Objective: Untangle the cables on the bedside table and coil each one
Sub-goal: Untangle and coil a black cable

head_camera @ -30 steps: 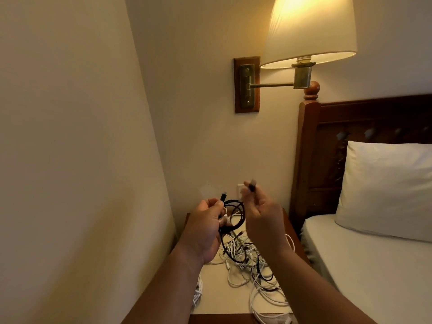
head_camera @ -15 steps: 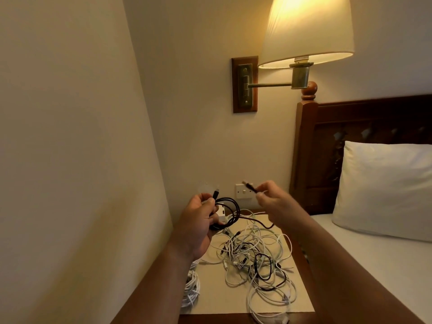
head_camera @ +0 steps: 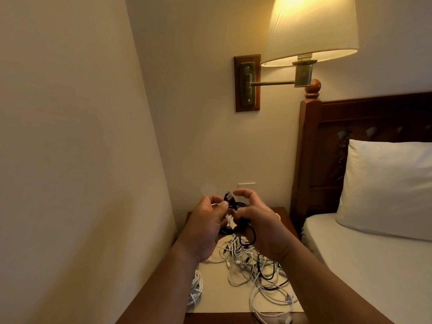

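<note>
- Most of the black cable (head_camera: 229, 199) coil is hidden between the left grip (head_camera: 205, 228) and the right grip (head_camera: 260, 226); only a plug and a few loops show.
- The wall socket (head_camera: 246, 185) is covered along its lower part by the right grip.
- The white coil (head_camera: 196, 286) disappears behind the left forearm.
- The cable tangle (head_camera: 247, 260) runs under the right forearm and off the bottom edge.
- The lampshade (head_camera: 311, 26) and pillow (head_camera: 385, 188) are cropped.
</note>
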